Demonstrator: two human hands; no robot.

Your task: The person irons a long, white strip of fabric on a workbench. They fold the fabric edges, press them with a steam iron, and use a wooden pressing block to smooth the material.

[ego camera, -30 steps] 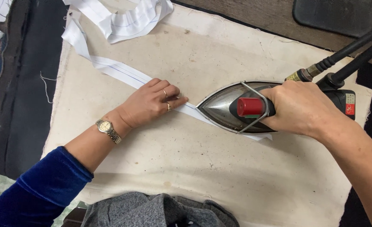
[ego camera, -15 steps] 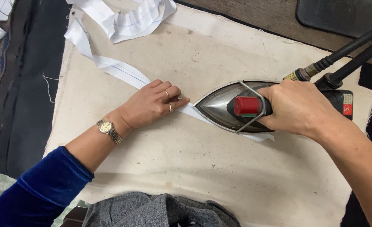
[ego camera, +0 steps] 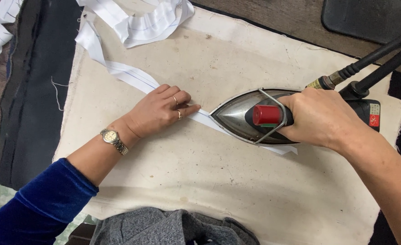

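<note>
Blue velvet sleeve [ego camera: 37, 204], wristwatch [ego camera: 113, 138], two finger rings [ego camera: 179, 114].

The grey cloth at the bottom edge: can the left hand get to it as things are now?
Probably yes. The left hand only presses flat on the white strip, holding nothing, and bare cream pad lies between it and the grey cloth. The right hand grips the iron, well off that path.

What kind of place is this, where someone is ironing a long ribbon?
Probably a sewing or tailoring workshop. A heavy steam iron with thick hoses presses a white fabric strip on a stained padded pressing cloth, and grey cloth lies nearby.
</note>
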